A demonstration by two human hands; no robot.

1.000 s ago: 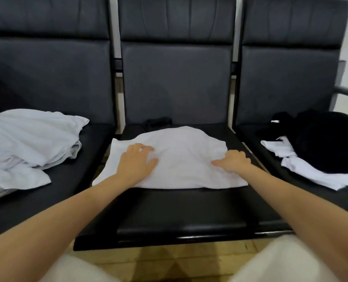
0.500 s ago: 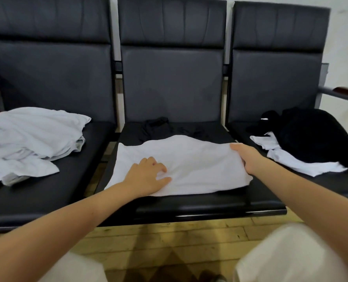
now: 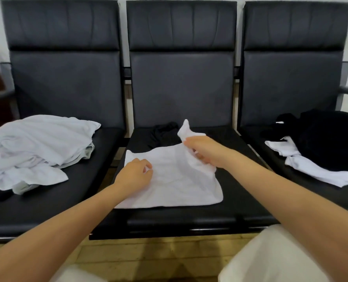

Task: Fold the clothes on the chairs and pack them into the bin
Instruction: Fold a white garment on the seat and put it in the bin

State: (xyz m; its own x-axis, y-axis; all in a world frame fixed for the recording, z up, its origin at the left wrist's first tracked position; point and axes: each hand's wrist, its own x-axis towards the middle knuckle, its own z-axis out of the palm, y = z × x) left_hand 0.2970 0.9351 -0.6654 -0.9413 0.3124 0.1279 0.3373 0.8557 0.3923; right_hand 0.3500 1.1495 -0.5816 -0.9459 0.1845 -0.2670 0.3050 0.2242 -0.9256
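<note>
White folded cloth garment [image 3: 169, 186] lies on the middle black padded chair seat [image 3: 220, 212]. Right hand [image 3: 204, 152] grips its raised right edge, fingers curled round it. Left hand [image 3: 135, 175] presses its left side, fingers loosely bent.

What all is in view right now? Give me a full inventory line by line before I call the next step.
chairs: three, black, joined in a row against the wall
white garment: one, white, spread on the middle seat, right edge lifted
small dark garment: one, black, at the back of the middle seat
pile of pale clothes: one, white and pale grey, on the left seat
black clothes: one heap, black, on the right seat
white cloth: one, white, partly under the black heap
floor: wooden, below the seats
bin: not in view
left hand: presses on the garment's left part
right hand: fingers grip the lifted edge
</note>
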